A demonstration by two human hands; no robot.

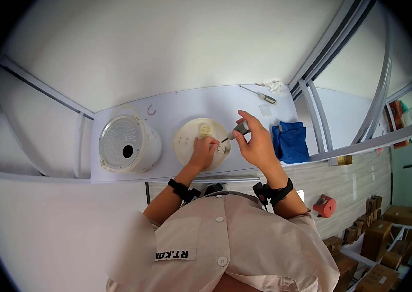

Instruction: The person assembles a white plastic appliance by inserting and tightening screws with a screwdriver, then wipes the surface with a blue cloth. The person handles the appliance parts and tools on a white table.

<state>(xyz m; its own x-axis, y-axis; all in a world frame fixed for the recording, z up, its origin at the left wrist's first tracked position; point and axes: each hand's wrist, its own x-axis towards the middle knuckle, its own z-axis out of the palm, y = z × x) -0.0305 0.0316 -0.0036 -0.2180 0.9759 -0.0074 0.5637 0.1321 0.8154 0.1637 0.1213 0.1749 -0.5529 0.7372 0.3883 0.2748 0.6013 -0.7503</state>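
My right hand point(259, 146) grips a screwdriver point(240, 129) by its grey handle, with the dark shaft slanting down to the left. Its tip is close to a small metal piece point(221, 149) on the right side of a round cream plastic cover point(186, 155). Over that cover, my left hand point(203, 155) has its fingers pinched together near the screwdriver tip. Whatever they hold is too small to make out. A round cream knob-like part point(206, 130) sits at the far side of the cover.
Left on the white table stands a round white appliance body point(151, 146) with a metal plate point(121, 138) on top. A red wire point(151, 110) lies behind it. At the right are a second screwdriver point(264, 97), a crumpled white cloth point(275, 86) and folded blue cloth point(290, 142). Grey frame bars point(315, 117) flank the table.
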